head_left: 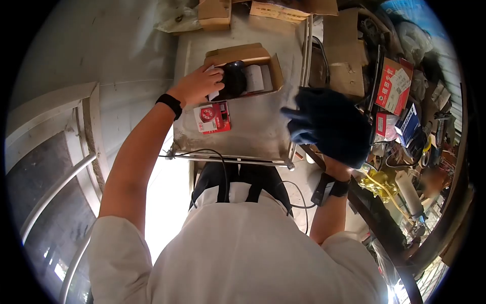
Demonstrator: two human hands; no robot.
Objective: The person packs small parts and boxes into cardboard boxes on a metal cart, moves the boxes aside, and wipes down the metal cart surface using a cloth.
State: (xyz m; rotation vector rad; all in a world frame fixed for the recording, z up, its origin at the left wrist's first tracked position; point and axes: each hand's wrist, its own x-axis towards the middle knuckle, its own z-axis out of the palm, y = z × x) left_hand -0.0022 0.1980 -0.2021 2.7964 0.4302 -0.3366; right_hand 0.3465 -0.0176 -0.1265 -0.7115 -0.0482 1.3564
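Observation:
An open cardboard box (276, 73) stands on the metal tray table (253, 131). Inside it lie a black rounded object (234, 81) and a white box (255, 78). At the box's left end is my left hand (203, 83), its fingers curled round a small white item (213, 95). Just below, a red and white packet (212, 117) lies on the table. A dark blue cloth (331, 124) covers my right hand (324, 157), to the right of the table; its fingers are hidden under the cloth.
Cardboard boxes (281, 11) and a plastic bag (174, 15) are at the table's far edge. On the right, a cluttered shelf holds a red box (392, 86), a blue and white box (408, 124) and cables. A thin black cable (223, 164) hangs at the near edge.

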